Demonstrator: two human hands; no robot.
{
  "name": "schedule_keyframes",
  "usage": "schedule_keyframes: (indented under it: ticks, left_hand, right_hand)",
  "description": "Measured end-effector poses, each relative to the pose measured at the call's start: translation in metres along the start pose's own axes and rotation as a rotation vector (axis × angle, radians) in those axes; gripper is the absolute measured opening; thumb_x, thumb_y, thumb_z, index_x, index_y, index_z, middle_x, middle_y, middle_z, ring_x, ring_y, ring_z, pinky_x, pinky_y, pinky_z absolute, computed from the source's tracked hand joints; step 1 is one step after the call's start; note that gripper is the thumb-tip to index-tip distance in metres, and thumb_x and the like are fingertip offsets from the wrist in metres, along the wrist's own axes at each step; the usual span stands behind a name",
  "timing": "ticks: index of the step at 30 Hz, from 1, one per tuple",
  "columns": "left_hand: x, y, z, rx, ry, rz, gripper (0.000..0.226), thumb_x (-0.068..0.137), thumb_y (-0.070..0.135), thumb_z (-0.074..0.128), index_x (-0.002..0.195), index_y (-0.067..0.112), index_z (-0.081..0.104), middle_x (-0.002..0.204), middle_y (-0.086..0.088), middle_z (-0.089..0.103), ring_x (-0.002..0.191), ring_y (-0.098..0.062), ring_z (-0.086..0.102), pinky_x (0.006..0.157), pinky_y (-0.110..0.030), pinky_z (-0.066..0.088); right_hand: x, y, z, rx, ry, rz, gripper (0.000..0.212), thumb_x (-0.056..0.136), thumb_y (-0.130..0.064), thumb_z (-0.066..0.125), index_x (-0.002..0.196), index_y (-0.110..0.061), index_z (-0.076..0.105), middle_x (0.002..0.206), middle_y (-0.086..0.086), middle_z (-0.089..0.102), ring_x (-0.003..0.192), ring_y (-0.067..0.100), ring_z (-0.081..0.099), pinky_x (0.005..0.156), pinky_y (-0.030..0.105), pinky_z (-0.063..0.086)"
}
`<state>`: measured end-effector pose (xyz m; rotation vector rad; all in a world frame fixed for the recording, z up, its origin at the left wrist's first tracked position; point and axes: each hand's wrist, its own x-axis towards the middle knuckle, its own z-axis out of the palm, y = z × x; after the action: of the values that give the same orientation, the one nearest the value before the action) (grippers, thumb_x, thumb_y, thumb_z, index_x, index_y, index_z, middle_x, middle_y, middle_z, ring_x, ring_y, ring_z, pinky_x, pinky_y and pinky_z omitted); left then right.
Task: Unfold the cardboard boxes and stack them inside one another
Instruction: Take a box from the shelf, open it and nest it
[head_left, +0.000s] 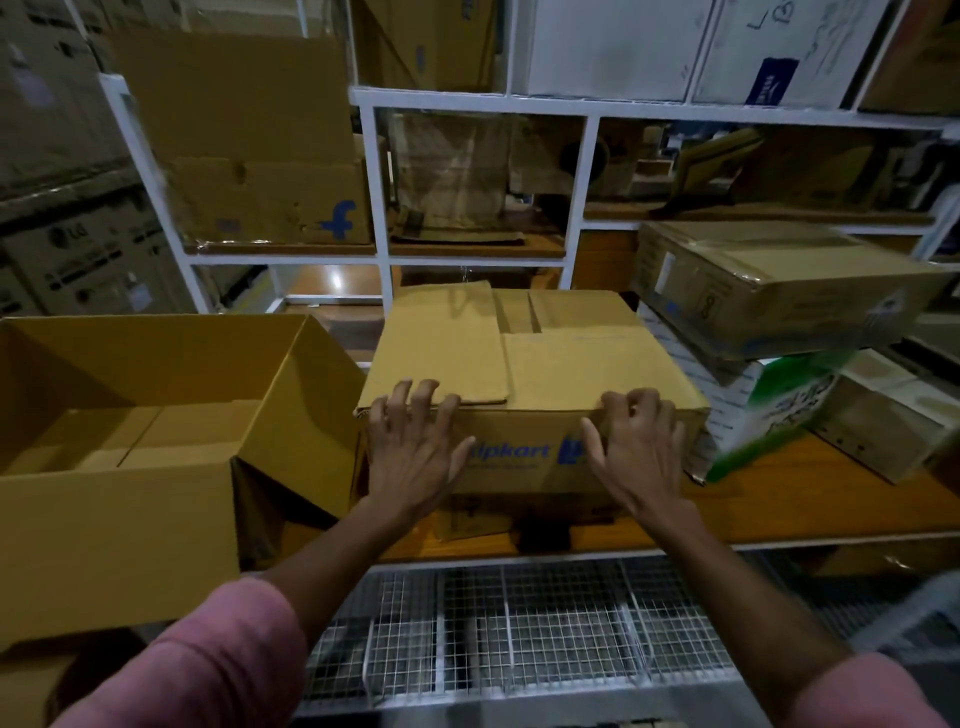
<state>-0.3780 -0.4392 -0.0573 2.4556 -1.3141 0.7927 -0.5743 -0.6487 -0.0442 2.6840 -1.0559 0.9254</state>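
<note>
A brown cardboard box with blue print (530, 358) stands on the wooden shelf, its top flaps folded down. My left hand (415, 447) lies on its front left top edge, fingers curled over the flap. My right hand (636, 447) grips the front right top edge the same way. To the left stands a larger open cardboard box (130, 499), flaps up, with its bottom flaps visible inside.
The wooden shelf (779, 509) carries a taped box (779, 286) on a green-and-white carton (769, 415) at the right. White rack frames (374, 182) hold more boxes behind. A wire mesh shelf (519, 623) lies below.
</note>
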Motion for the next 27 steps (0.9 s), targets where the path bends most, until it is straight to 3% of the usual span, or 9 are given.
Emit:
schedule_keyframes:
  ticks: [7, 10, 14, 16, 19, 21, 24, 26, 27]
  left_hand:
    - [0.021, 0.024, -0.014, -0.039, -0.086, 0.095, 0.056, 0.098, 0.063, 0.030, 0.135, 0.025, 0.047, 0.137, -0.008, 0.045, 0.127, -0.030, 0.039, 0.101, -0.051, 0.033]
    - [0.026, 0.032, -0.015, -0.036, -0.046, 0.091, 0.050, 0.099, 0.059, 0.037, 0.131, 0.023, 0.051, 0.125, -0.009, 0.045, 0.111, -0.028, 0.043, 0.089, -0.046, 0.038]
    - [0.035, 0.045, -0.011, -0.146, -0.021, 0.273, 0.042, 0.102, 0.045, 0.044, 0.126, 0.013, 0.057, 0.111, -0.009, 0.055, 0.094, -0.024, 0.051, 0.078, -0.037, 0.045]
    - [0.042, 0.046, -0.008, -0.129, -0.047, 0.364, 0.042, 0.104, 0.045, 0.041, 0.124, 0.013, 0.059, 0.113, -0.009, 0.061, 0.099, -0.023, 0.053, 0.083, -0.037, 0.047]
    - [0.053, 0.044, -0.010, -0.099, -0.032, 0.385, 0.044, 0.104, 0.048, 0.041, 0.124, 0.015, 0.061, 0.126, -0.010, 0.062, 0.114, -0.026, 0.053, 0.092, -0.041, 0.047]
    - [0.064, 0.041, -0.014, -0.117, -0.111, 0.336, 0.053, 0.104, 0.054, 0.035, 0.136, 0.016, 0.053, 0.145, -0.009, 0.051, 0.127, -0.028, 0.051, 0.096, -0.046, 0.048]
    - [0.091, 0.021, -0.020, -0.134, -0.208, 0.102, 0.067, 0.099, 0.062, 0.025, 0.152, 0.021, 0.033, 0.163, -0.004, 0.029, 0.142, -0.032, 0.039, 0.097, -0.055, 0.049]
    - [0.110, -0.008, -0.017, -0.110, -0.248, -0.084, 0.068, 0.100, 0.064, 0.030, 0.156, 0.026, 0.026, 0.167, 0.000, 0.021, 0.154, -0.031, 0.014, 0.113, -0.071, 0.024]
    - [0.117, -0.024, -0.014, -0.082, -0.300, -0.143, 0.070, 0.099, 0.066, 0.032, 0.157, 0.028, 0.025, 0.168, 0.000, 0.018, 0.155, -0.032, 0.007, 0.113, -0.077, 0.009]
  right_hand:
    - [0.033, -0.020, -0.001, -0.007, -0.104, -0.152, 0.031, 0.096, -0.041, 0.054, 0.114, -0.017, 0.063, 0.113, 0.012, 0.053, 0.104, 0.034, 0.049, 0.092, 0.050, 0.041]
    - [0.051, -0.037, 0.002, 0.146, -0.269, -0.283, 0.032, 0.100, -0.033, 0.051, 0.126, -0.020, 0.063, 0.120, 0.010, 0.051, 0.109, 0.032, 0.049, 0.093, 0.048, 0.046]
    - [0.083, -0.061, 0.006, 0.326, -0.478, -0.312, 0.039, 0.103, -0.024, 0.048, 0.138, -0.034, 0.059, 0.140, 0.004, 0.048, 0.126, 0.030, 0.041, 0.101, 0.044, 0.037]
    - [0.094, -0.065, 0.008, 0.280, -0.556, -0.317, 0.047, 0.106, -0.029, 0.043, 0.151, -0.042, 0.043, 0.157, -0.002, 0.034, 0.136, 0.030, 0.033, 0.106, 0.046, 0.029]
    - [0.105, -0.062, 0.014, 0.168, -0.633, -0.333, 0.066, 0.107, -0.037, 0.039, 0.157, -0.056, 0.000, 0.169, -0.009, 0.010, 0.138, 0.032, 0.027, 0.107, 0.051, 0.026]
    - [0.110, -0.061, 0.020, 0.138, -0.659, -0.336, 0.063, 0.106, -0.044, 0.036, 0.155, -0.058, -0.001, 0.168, -0.009, 0.012, 0.133, 0.032, 0.028, 0.104, 0.053, 0.028]
    - [0.108, -0.063, 0.028, 0.068, -0.594, -0.343, 0.047, 0.106, -0.055, 0.024, 0.152, -0.052, 0.029, 0.158, -0.010, 0.030, 0.128, 0.027, 0.029, 0.097, 0.048, 0.028]
    - [0.105, -0.063, 0.030, 0.068, -0.543, -0.323, 0.047, 0.105, -0.057, 0.022, 0.149, -0.048, 0.037, 0.153, -0.010, 0.035, 0.128, 0.026, 0.030, 0.096, 0.048, 0.027]
    - [0.106, -0.063, 0.030, 0.072, -0.537, -0.314, 0.047, 0.104, -0.057, 0.022, 0.147, -0.047, 0.039, 0.151, -0.009, 0.036, 0.128, 0.026, 0.030, 0.097, 0.050, 0.027]
